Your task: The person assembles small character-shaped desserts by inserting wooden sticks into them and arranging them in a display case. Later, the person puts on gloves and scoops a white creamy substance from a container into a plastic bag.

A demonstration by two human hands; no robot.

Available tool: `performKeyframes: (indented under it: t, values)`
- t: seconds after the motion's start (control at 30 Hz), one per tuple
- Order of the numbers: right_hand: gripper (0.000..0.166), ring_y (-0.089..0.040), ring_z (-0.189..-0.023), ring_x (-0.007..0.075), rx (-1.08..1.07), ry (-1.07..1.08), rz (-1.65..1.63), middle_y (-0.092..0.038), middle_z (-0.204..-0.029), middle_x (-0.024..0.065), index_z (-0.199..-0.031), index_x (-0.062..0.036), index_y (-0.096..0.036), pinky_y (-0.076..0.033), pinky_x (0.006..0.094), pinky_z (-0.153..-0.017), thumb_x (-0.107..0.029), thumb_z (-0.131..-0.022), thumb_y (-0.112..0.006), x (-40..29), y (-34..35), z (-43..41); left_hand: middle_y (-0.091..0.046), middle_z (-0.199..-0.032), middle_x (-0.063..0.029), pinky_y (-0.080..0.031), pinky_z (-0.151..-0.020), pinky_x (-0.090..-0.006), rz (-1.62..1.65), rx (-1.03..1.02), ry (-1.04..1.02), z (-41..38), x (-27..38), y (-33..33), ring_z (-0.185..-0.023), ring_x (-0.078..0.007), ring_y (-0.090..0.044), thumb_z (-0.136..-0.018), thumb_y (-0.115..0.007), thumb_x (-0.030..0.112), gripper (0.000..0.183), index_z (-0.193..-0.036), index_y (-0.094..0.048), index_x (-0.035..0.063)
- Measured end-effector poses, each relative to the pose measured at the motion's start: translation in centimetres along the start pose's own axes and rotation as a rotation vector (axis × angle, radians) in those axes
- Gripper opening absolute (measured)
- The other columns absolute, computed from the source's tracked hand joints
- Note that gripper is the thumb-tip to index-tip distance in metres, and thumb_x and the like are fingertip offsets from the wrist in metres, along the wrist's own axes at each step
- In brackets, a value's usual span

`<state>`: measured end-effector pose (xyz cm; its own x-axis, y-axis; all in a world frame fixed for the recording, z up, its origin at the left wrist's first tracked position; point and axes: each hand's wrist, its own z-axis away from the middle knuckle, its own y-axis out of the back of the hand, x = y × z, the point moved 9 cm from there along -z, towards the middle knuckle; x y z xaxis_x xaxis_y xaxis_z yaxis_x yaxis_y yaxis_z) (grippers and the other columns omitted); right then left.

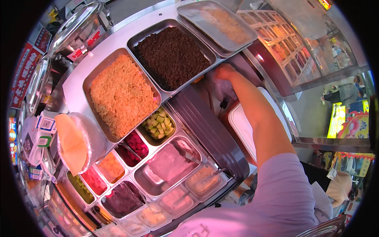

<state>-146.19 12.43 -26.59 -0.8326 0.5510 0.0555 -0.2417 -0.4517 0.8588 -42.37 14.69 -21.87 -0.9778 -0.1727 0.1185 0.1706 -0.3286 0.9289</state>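
Observation:
My right hand [224,72] reaches past the near edge of the dark crumb tray, its fingers curled at the top of a crumpled clear plastic bag [224,89]. The fingertips are partly hidden. Left of it lies a metal tray of dark brown crumbs [173,57], beside another of pale golden flakes [123,94]. Under my forearm is a white plastic lid or box [241,126]. My left hand is out of view. Before me, a steel pan of pale, creamy food [168,161] has a utensil in it, near diced green pieces [159,123] and dark pink cubes [134,148].
A covered tray [217,25] stands beyond the crumbs. A ridged dark cover [210,136] runs along the topping pans. Orange paper [72,143] sits in a plastic-lined container at left. Large steel pots [78,29] stand far left; a glass-fronted display [281,44] is at right.

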Motion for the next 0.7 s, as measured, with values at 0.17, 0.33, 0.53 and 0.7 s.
performKeyframes:
  t: [0.17,0.33,0.53,0.7]
  values:
    - [0.037,-0.069,-0.109,0.0307,0.121,-0.021,0.07,-0.072,-0.113,0.018,-0.103,-0.0066,-0.078,-0.055,0.0442,-0.094,-0.037,-0.084,-0.07,-2.6,-2.7,-1.4,-0.061,-0.075,-0.0097,-0.044,-0.055,-0.0353,0.091,0.022,-0.027,0.5,-1.1,-0.7,-0.062,-0.0192,-0.055,-0.098,-0.063,0.017,0.021,-0.113,-0.056,0.0036]
    - [0.037,-0.071,-0.101,0.0336,0.35,-0.277,-0.316,-0.075,-0.101,0.0175,-0.1,-0.0044,-0.076,-0.056,0.0434,-0.091,-0.036,-0.082,-0.075,1.1,2.4,1.5,-0.055,-0.07,-0.0023,-0.039,-0.053,-0.028,0.35,0.108,-0.073,2.6,0.5,-0.7,-0.059,-0.0098,-0.047,-0.095,-0.066,0.011,0.021,-0.112,-0.057,0.0047]
    - [0.015,-0.062,-0.068,0.0134,0.89,-0.304,-1.347,-0.067,-0.078,0.0043,-0.092,-0.0008,-0.072,-0.048,0.0301,-0.06,-0.007,-0.078,-0.071,5.7,9.0,18.8,-0.053,-0.071,0.0027,-0.037,-0.055,-0.0225,0.744,-0.014,-0.23,7.3,11.7,0.7,-0.062,-0.0037,-0.045,-0.096,-0.066,0.007,0.023,-0.117,-0.059,0.0036]
    - [0.044,-0.071,-0.092,0.0234,0.713,0.248,-2.082,-0.072,-0.104,0.0123,-0.119,0.0021,-0.066,-0.058,0.0388,-0.086,-0.008,-0.077,-0.07,-4.7,9.8,35.4,-0.058,-0.07,-0.0039,-0.043,-0.057,-0.0255,0.863,-0.178,-0.669,9.2,24.6,5.8,-0.062,-0.0087,-0.053,-0.092,-0.07,0.003,0.019,-0.11,-0.064,-0.0001]
